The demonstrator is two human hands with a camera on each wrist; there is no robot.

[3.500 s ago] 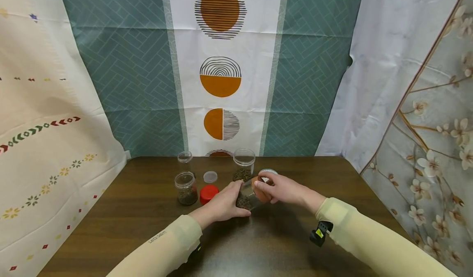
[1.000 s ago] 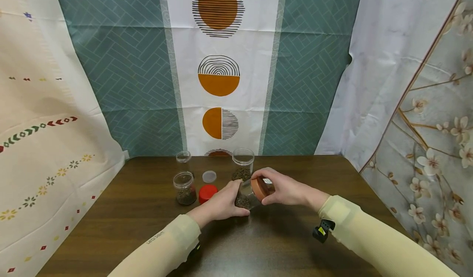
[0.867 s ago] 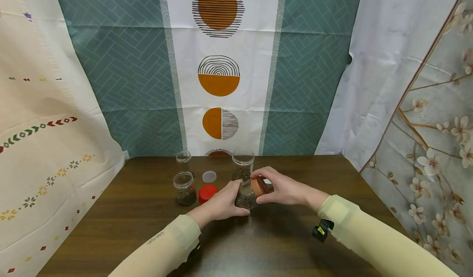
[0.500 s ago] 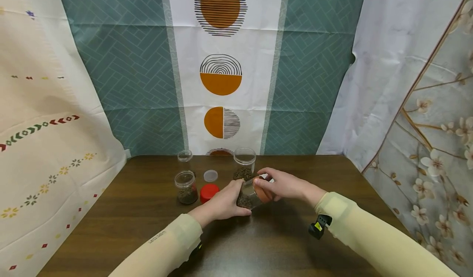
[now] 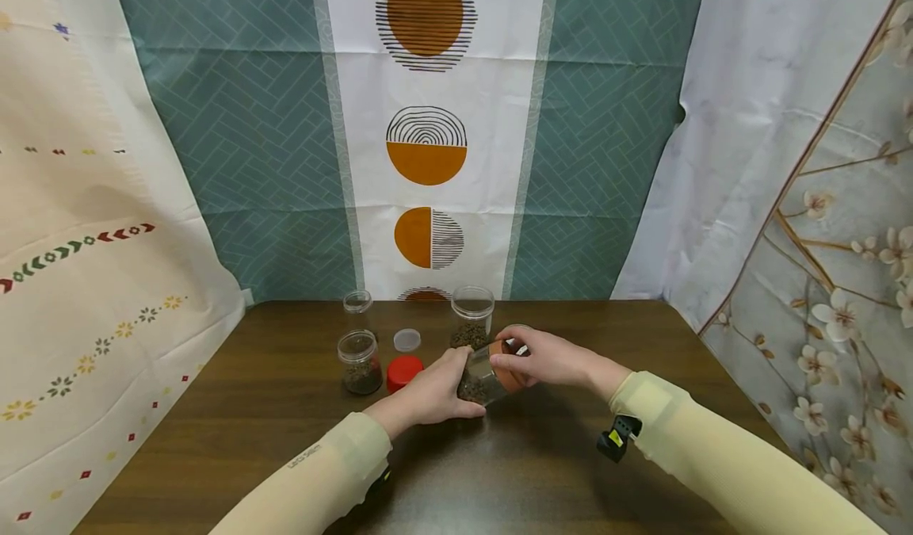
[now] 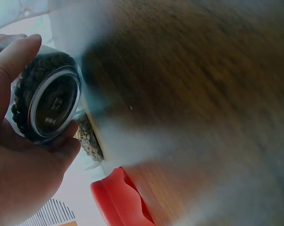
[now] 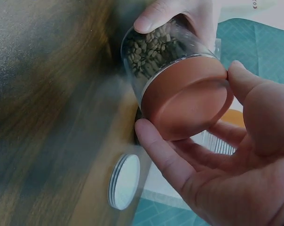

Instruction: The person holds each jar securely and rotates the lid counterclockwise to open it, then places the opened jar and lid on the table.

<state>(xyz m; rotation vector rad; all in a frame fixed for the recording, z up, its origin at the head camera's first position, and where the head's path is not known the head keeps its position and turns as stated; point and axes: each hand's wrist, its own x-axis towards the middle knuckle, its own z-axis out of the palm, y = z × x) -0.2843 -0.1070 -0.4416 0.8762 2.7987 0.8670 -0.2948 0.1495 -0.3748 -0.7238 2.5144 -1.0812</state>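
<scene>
A clear jar point(image 5: 476, 384) part full of small brown pellets is tilted above the table, its orange-brown lid point(image 5: 505, 367) towards the right. My left hand point(image 5: 431, 392) grips the jar's body near its base, thumb and fingers round opposite sides. In the left wrist view the jar's round base point(image 6: 55, 106) faces the camera. With fingers and thumb spread about the lid's edge, my right hand point(image 5: 556, 358) holds the lid, which sits on the jar's mouth. The right wrist view shows the lid's flat top point(image 7: 196, 110) and the pellets point(image 7: 153, 49) lying against the glass.
Behind the held jar stands a lidless jar of pellets point(image 5: 471, 329). To the left are another part-filled jar point(image 5: 360, 367) and a smaller clear jar point(image 5: 357, 305). A red lid point(image 5: 404, 372), a translucent lid point(image 5: 407, 340) and a white lid point(image 7: 125, 181) lie on the wooden table point(image 5: 285, 408).
My right hand's fingers have shifted round the lid and its wrist has turned back and forth. The lid stays on the jar, and my left hand keeps its grip in place.
</scene>
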